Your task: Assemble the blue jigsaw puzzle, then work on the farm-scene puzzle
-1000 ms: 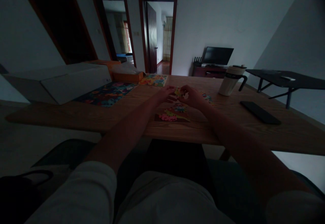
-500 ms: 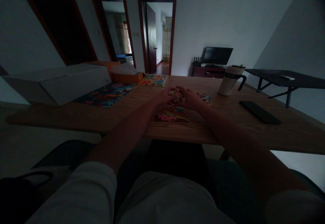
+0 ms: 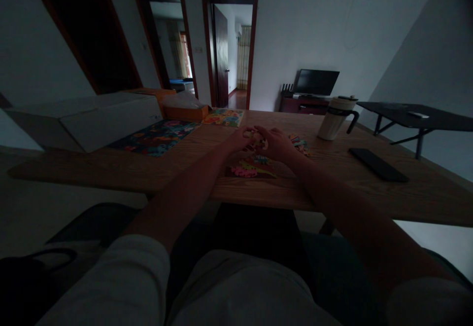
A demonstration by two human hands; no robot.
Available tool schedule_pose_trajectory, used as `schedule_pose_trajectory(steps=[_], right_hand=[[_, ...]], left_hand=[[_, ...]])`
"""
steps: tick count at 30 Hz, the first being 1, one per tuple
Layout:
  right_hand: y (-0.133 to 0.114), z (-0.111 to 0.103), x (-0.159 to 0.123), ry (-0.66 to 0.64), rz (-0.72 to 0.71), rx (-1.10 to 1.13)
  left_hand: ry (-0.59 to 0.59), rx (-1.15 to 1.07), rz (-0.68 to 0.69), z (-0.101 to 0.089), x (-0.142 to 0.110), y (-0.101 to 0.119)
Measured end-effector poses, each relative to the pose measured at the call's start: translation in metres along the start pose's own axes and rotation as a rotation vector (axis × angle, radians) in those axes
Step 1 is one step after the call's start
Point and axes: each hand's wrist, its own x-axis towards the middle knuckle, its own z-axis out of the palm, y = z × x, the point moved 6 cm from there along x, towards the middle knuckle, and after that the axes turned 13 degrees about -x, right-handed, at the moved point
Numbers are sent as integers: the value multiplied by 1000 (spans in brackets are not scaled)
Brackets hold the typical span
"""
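In the head view, the left hand (image 3: 238, 140) and the right hand (image 3: 275, 144) are brought together above a wooden table (image 3: 177, 170). The fingers of both are curled inward, and the hands are nearly closed. A small cluster of jigsaw pieces (image 3: 256, 140) is held between them, just above the tabletop; how much of the hold is borne by each hand cannot be determined. Directly below the hands, a partly joined jigsaw section (image 3: 251, 168) is lying on the table, and loose pieces (image 3: 299, 144) are lying just beyond the right hand. Two further puzzle sections are placed toward the far left: a dark one (image 3: 155, 137) and a lighter one (image 3: 223, 117). An orange tissue box (image 3: 185, 113) and a white carton (image 3: 111, 119) are located at the left. A white tumbler (image 3: 334, 119) and a black smartphone (image 3: 379, 164) are positioned at the right, with a dark monitor (image 3: 317, 82) on a low cabinet (image 3: 303, 105) beyond.
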Motion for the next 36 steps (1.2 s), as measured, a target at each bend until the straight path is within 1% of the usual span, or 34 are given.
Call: schedule_pose_trajectory(steps=[4,6,8,10,13,15,17,19,21,23,26,30,33,36], right_hand=[[0,-4,1,40,34,25],[10,-7,2,76,89,48],[29,-8,1,102,185,57],[57,-7,-3,106,300,43],[101,-2,-14,72,477,-5],[125,4,-23,32,579,-3],[142,13,-31,-17,647,-4],[153,23,-37,-81,696,7],[159,36,-41,-161,738,55],[161,47,-44,-214,760,130],[162,54,-43,-224,761,214],[158,57,-42,-243,779,331],[151,60,-40,-251,740,455],[145,63,-39,-248,712,505]], left_hand=[[31,-15,-22,0,-4,5],[34,-30,-26,0,-6,8],[29,-46,-27,-1,-7,10],[27,-51,-22,-3,-8,10],[47,-35,-23,-7,-8,9],[54,-17,-26,-8,-6,6],[54,5,-27,-9,-3,5],[38,22,-19,-8,-2,4],[21,32,-15,-7,-1,3],[20,37,-20,-7,-2,3],[27,52,-22,-7,-5,4],[25,71,-16,-6,-6,6],[12,81,-20,-5,-5,5],[-1,88,-10,-5,-3,4]])
